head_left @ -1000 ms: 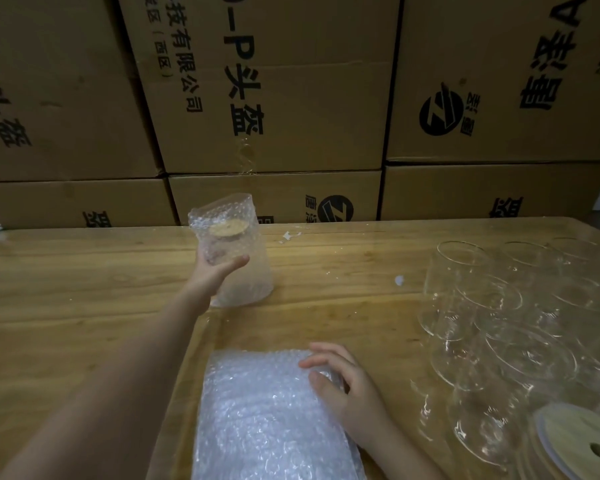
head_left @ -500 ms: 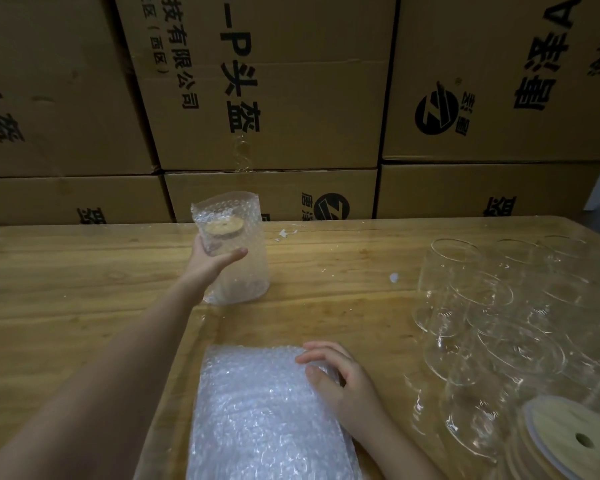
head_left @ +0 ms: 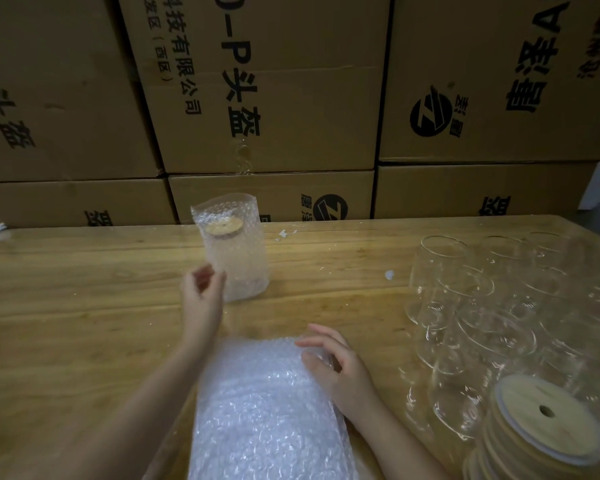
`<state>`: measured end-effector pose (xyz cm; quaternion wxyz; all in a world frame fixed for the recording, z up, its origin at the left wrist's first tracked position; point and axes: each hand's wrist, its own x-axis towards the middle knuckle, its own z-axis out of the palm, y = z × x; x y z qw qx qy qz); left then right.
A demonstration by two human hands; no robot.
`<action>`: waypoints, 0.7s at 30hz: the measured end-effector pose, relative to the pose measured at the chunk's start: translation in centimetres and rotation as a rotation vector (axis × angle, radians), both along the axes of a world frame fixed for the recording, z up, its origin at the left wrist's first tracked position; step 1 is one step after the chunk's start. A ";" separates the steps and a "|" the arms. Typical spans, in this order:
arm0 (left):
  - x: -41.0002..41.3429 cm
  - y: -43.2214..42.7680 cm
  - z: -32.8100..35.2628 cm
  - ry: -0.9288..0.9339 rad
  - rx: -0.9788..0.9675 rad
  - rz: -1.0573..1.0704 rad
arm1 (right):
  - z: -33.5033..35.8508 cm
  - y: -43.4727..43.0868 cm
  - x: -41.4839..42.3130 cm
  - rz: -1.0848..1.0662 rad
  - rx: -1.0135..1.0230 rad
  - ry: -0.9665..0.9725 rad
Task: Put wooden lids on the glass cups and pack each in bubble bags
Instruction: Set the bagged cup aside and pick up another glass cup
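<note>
Yr left hand (head_left: 203, 299) hangs at abt 11 o'clock, fingers slack & half-curled, holding nothing; its thumb sits just beside the packed cup (head_left: 236, 258), can't tell if it touches the wrap. Yr right hand (head_left: 340, 365) lies on the far right corner of the bubble bags (head_left: 264, 410) stacked at 6 o'clock, fingers bent over the edge w/ thumb close under them: maybe a pinch on the top bag, maybe just resting, can't tell. Progress as I read it: one cup done, upright on the table (head_left: 84, 289) at 11–12 o'clock, wooden lid (head_left: 224, 226) on, inside its bag, bag mouth standing open above the lid. Left to do: the bare glass cups (head_left: 465, 306) bunched at 2–3 o'clock, none lidded or bagged that I can see; count unclear, glass overlaps. At 4–5 o'clock the spare lids (head_left: 548, 420) sit stacked, just beside the nearest cups. So early days: next cup needs a lid, then a bag off the stack. Behind it all, cardboard boxes (head_left: 274, 98) wall off 12 o'clock
</note>
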<state>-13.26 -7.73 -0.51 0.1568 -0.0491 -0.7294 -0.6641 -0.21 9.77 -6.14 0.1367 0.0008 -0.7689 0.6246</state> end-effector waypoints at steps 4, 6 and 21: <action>6.0 1.6 -0.7 0.170 -0.793 -0.295 | 0.0 -0.2 0.0 -0.025 0.037 0.011; 7.8 2.6 -1.4 0.101 -1.164 -0.387 | 0.0 -0.3 0.0 -0.031 0.055 0.014; 10.6 6.0 0.1 0.349 -1.302 -0.362 | -0.4 -0.5 2.3 -0.182 0.130 -0.052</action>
